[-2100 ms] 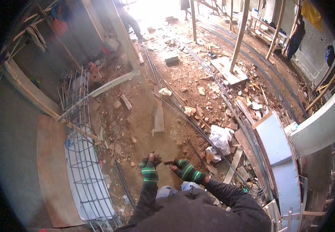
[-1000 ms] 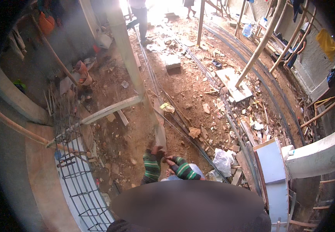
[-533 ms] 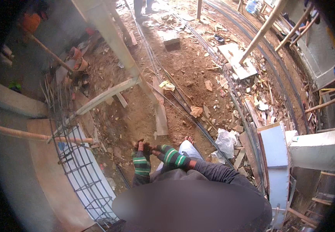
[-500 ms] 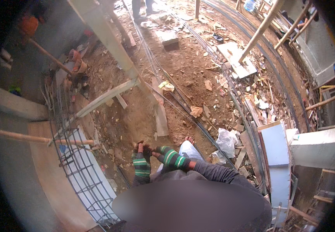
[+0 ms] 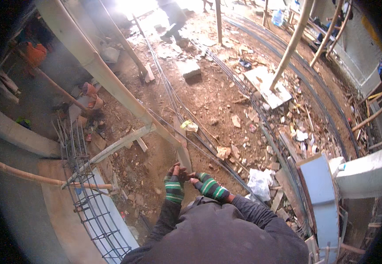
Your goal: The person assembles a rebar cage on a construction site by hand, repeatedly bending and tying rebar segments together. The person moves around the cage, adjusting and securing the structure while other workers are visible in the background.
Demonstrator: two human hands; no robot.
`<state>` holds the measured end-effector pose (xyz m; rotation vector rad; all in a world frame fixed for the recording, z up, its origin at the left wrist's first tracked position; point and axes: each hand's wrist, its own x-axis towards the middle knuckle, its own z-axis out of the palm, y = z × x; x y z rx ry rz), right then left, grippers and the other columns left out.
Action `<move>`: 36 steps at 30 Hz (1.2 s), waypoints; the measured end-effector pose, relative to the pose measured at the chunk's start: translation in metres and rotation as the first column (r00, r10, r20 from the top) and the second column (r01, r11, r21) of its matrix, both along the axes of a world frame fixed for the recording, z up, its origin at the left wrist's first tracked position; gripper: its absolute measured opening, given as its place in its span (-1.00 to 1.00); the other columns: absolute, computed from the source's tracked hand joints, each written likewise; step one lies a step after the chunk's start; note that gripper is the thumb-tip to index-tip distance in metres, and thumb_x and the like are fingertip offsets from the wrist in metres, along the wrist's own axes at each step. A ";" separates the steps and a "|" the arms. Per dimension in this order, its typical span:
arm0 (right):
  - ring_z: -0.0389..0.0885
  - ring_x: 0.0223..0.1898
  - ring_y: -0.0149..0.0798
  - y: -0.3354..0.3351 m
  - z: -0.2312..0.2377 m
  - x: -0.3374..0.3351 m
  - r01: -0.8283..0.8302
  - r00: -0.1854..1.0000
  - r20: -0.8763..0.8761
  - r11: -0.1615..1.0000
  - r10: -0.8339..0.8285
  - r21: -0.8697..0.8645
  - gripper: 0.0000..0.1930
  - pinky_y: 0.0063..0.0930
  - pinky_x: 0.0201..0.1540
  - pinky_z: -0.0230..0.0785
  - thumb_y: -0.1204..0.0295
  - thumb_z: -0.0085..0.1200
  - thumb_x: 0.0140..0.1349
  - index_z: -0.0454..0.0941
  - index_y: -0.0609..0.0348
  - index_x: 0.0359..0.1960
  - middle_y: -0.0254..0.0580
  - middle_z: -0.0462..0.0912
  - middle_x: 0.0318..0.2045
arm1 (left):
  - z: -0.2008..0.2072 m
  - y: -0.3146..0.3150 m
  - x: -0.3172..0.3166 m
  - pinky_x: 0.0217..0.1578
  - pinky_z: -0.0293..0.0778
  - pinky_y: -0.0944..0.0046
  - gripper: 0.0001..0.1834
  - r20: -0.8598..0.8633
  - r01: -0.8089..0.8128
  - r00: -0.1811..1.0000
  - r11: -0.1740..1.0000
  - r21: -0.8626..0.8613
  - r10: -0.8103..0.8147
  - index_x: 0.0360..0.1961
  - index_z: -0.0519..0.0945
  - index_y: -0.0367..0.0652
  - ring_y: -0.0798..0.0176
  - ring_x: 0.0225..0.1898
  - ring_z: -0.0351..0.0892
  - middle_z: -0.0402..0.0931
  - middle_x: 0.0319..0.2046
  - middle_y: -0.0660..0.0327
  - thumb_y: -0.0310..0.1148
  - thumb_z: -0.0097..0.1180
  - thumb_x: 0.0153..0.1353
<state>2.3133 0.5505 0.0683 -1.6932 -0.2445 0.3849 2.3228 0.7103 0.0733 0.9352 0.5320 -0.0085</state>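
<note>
Striped green, black and white fingerless gloves cover both hands, which are held close together in front of my body. My left hand is on the left, its bare fingers curled inward toward the other hand. My right hand comes in from the right, with thumb and fingers pressed together. Both seem closed on something small and dark between the fingertips, too small to make out. Just beyond the fingertips lies a flat wooden board on the brown soil.
A tied steel rebar cage runs along the left. Bamboo poles slant across the upper left. Long steel bars lie across the ground. Rubble, a white plastic bag and a pale blue panel are to the right.
Both hands have moved forward, away from my body, staying close together. My bare foot and light-coloured leg covering, visible before, are now hidden behind my torso. The view has shifted slightly.
</note>
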 end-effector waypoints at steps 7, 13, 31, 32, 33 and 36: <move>0.60 -0.13 0.05 -0.043 0.003 0.030 0.001 1.000 -0.028 0.999 -0.002 -0.038 -0.66 -0.24 -0.06 0.39 0.32 -0.01 0.29 0.52 0.33 -0.04 0.18 0.63 -0.21 | -0.006 -0.040 0.031 -0.37 0.60 0.13 -0.74 0.015 0.005 1.000 0.997 -0.077 -0.004 -0.03 0.53 -0.18 0.15 -0.37 0.61 0.60 -0.29 0.08 -0.33 0.10 0.29; 0.61 -0.16 -0.02 -0.044 0.001 0.057 -0.044 0.999 0.018 0.991 0.046 -0.124 -0.64 -0.28 -0.08 0.39 0.29 -0.03 0.30 0.52 0.37 -0.05 0.15 0.65 -0.23 | -0.019 -0.040 0.048 -0.39 0.59 0.14 -0.72 -0.085 -0.020 0.996 0.996 -0.088 0.012 -0.02 0.53 -0.18 0.13 -0.35 0.61 0.60 -0.24 0.06 -0.32 0.10 0.29; 0.59 -0.42 -0.21 -0.013 -0.001 0.274 0.088 0.986 -0.135 0.992 -0.099 -0.090 -0.70 -0.29 -0.30 0.43 0.30 0.00 0.29 0.50 0.28 -0.08 -0.07 0.63 -0.42 | -0.009 -0.015 0.288 -0.40 0.58 0.23 -0.78 -0.016 0.100 0.995 0.986 -0.135 -0.103 -0.09 0.56 -0.17 0.22 -0.37 0.62 0.63 -0.28 0.12 -0.34 0.13 0.27; 0.59 -0.41 -0.20 -0.008 0.005 0.287 0.097 0.994 -0.047 0.993 -0.100 -0.062 -0.69 -0.28 -0.29 0.42 0.30 0.00 0.29 0.50 0.28 -0.07 -0.05 0.63 -0.41 | -0.007 -0.012 0.300 -0.35 0.58 0.22 -0.74 -0.002 0.114 0.993 0.983 -0.145 -0.115 -0.06 0.55 -0.18 0.20 -0.33 0.62 0.63 -0.26 0.11 -0.32 0.11 0.28; 0.59 -0.40 -0.19 -0.004 0.010 0.296 0.119 0.989 -0.072 0.984 -0.129 -0.135 -0.68 -0.28 -0.29 0.42 0.29 0.01 0.29 0.50 0.28 -0.07 -0.03 0.63 -0.40 | -0.006 -0.010 0.309 -0.30 0.59 0.20 -0.71 0.004 0.127 0.992 0.980 -0.153 -0.127 -0.03 0.55 -0.19 0.19 -0.29 0.63 0.62 -0.24 0.10 -0.29 0.10 0.29; 0.55 -0.25 -0.39 -0.003 0.014 0.312 0.126 0.953 -0.274 0.992 -0.126 -0.017 -0.69 -0.47 -0.16 0.41 0.34 0.02 0.32 0.52 0.32 -0.02 -0.16 0.65 -0.27 | -0.008 -0.003 0.332 -0.30 0.57 0.22 -0.70 -0.020 0.127 0.991 0.986 -0.108 -0.130 -0.02 0.55 -0.19 0.20 -0.28 0.62 0.62 -0.21 0.10 -0.27 0.11 0.29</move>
